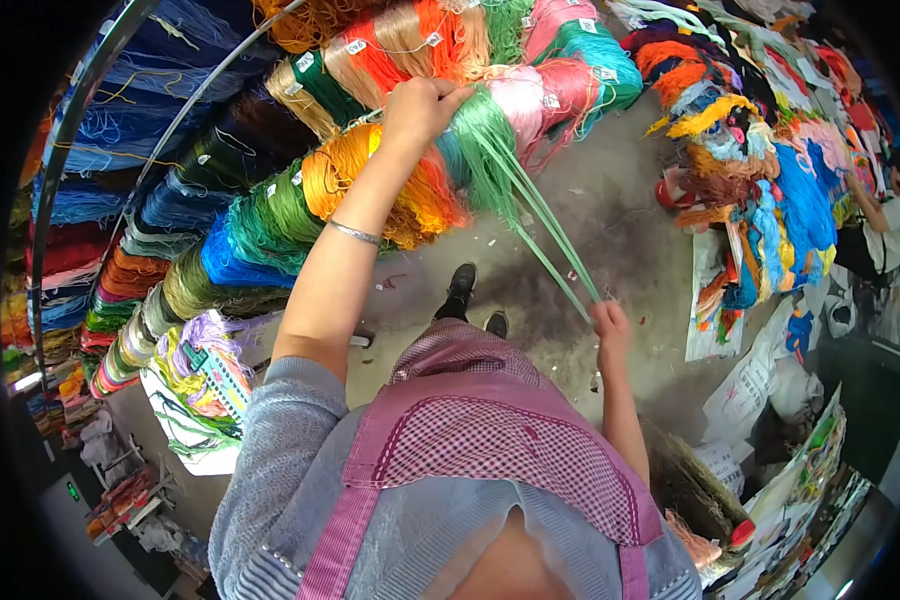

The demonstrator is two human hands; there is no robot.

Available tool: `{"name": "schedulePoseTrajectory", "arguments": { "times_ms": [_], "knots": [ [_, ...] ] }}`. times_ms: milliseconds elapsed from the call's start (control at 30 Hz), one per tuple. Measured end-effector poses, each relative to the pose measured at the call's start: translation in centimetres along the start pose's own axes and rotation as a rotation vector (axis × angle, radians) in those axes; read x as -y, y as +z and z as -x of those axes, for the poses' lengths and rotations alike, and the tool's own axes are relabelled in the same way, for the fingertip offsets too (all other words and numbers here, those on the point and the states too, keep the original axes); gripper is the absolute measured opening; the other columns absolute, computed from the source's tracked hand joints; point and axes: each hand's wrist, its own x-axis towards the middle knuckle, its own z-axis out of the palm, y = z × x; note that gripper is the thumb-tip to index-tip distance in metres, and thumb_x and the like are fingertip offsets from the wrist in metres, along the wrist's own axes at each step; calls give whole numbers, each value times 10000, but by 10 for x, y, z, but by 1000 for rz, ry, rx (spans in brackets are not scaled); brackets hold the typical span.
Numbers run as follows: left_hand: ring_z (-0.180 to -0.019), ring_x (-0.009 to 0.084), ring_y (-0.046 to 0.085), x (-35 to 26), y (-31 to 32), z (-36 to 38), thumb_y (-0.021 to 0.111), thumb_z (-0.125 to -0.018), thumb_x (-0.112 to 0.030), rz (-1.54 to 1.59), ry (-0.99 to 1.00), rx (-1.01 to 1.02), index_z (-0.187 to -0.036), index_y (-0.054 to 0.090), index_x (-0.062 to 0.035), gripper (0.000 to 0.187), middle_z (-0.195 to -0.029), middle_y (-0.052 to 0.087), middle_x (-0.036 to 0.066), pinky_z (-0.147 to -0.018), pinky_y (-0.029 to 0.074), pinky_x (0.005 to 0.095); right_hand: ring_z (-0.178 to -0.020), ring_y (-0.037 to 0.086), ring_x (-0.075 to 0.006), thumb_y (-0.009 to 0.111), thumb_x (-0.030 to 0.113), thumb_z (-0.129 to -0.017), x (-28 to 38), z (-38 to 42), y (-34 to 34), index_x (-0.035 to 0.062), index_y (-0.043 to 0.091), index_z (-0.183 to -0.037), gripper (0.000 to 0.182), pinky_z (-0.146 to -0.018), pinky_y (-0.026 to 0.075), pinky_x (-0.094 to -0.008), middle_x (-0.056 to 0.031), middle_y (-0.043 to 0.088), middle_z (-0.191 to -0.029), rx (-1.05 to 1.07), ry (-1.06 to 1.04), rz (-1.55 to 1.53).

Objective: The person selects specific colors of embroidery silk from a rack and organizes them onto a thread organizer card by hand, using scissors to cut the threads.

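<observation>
A hank of pale green thread (487, 150) hangs from the rack among other coloured hanks. My left hand (418, 112), a silver bangle on its wrist, is closed at the top of this hank, beside its upper edge. The left fingertips are partly hidden, but they appear to grip the green thread. Lower right, my right hand (610, 322) is closed round the end of several green strands (550, 228). These strands run taut and slanting from the hank down to that hand. Pink hanks (567, 90) hang just right of the green one, and orange-yellow hanks (410, 190) to its left.
Racks of blue hanks (160, 75) fill the left side behind a curved metal rail (185, 115). A heap of mixed coloured yarn (735, 150) lies at right, where another person (885, 225) works. White bags (755, 385) sit lower right. Concrete floor (610, 190) shows between.
</observation>
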Motion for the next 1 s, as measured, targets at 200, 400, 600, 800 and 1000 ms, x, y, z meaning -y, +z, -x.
{"name": "schedulePoseTrajectory", "arguments": {
  "times_ms": [200,400,600,800,1000],
  "knots": [
    [-684,350,649,-5,-2,1,677,-821,-406,-47,-6,-7,-836,755,-119,297,-716,660,164,-661,517,419,-643,411,-78,570,260,-932,-131,33,-117,42,619,-796,261,-583,329,-255,27,478,-667,-193,171,214],
    [-686,352,644,2,-1,1,664,-829,-417,-23,27,-18,-816,741,-98,328,-704,652,167,-666,508,428,-644,427,-111,570,256,-928,-128,35,-125,35,625,-791,266,-600,353,-291,-21,478,-642,-289,35,345],
    [-717,151,593,34,1,-20,625,-888,-506,216,-264,333,-1049,650,21,552,-812,653,39,-668,480,330,-646,462,-119,565,269,-925,-71,56,-147,36,637,-796,276,-610,370,-286,-16,495,-650,-402,-34,446],
    [-631,66,510,20,-7,-26,715,-876,-263,694,-372,446,-803,583,-46,264,-729,573,-12,-532,409,243,-535,252,-29,554,216,-979,21,70,-177,51,577,-893,188,-494,212,-224,85,311,-608,-396,-172,-573],
    [-562,74,447,49,16,-28,729,-858,-225,586,-381,193,-775,581,-56,239,-662,510,-30,-484,375,271,-481,287,-5,587,188,-958,80,138,-183,46,598,-926,146,-430,188,-209,67,420,-624,-743,-224,-441]
  ]
}}
